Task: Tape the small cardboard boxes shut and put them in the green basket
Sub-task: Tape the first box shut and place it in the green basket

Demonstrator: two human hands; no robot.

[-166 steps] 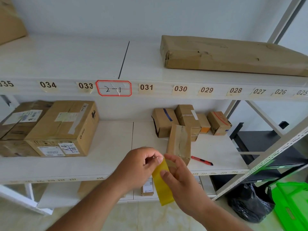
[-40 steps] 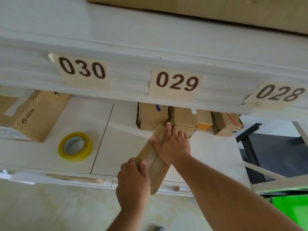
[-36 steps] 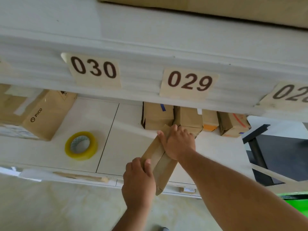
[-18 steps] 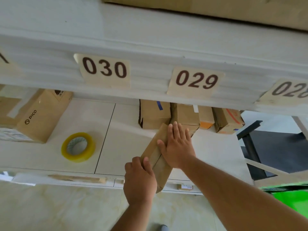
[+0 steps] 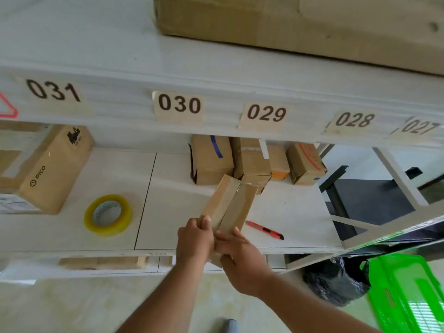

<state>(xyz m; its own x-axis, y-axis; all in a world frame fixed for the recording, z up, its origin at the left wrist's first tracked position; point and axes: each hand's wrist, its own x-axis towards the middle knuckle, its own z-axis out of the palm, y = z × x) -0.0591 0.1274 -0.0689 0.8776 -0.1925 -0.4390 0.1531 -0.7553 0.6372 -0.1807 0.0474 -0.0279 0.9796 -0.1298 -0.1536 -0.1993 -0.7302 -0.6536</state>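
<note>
Tape is being pressed down on the long cardboard box [image 5: 230, 205], which lies on the shelf [image 5: 168, 212] in front of the row of small boxes [image 5: 249, 159]. Its near end is gripped by the left hand [image 5: 194, 239] and the right hand [image 5: 236, 248], fingers [image 5: 206, 222] curled round it. For a sound seal, the tape end should be rubbed flat over the edge before the box is carried to the green basket [image 5: 406, 294], low at the right. The tape roll [image 5: 108, 215] and red cutter [image 5: 265, 230] lie beside it.

I read bright, even daylight; shadows soft under the upper shelf [image 5: 216, 75]. Wide-angle bending curves the shelf edge. Label 027 [image 5: 419, 127] smeared by blur; centre sharp.
</note>
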